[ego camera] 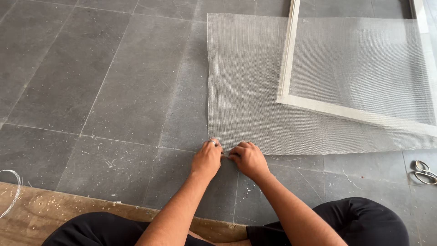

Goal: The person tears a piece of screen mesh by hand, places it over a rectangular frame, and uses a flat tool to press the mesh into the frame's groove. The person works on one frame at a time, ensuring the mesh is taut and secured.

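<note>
Person sits on the grey tile floor (114,91). Left hand (207,159) & right hand (248,159), close together, both pinch the near edge of the mesh sheet (246,91) lying flat; white frame (318,107) on it, scissors (424,172) at right.

Soft, even daylight, faint shadows, no glare; sharp throughout, with slight wide-angle edge distortion.

Floor (114,91): grey stone tiles, dusty, small pale scraps scattered. White mesh sheet (246,91) lies flat on it, far right. White frame (291,68) rests on the mesh. Scissors (425,172) on bare tile at right edge. Wooden board (68,212) along near edge, a thin coiled strip (13,193) on its left end.
</note>
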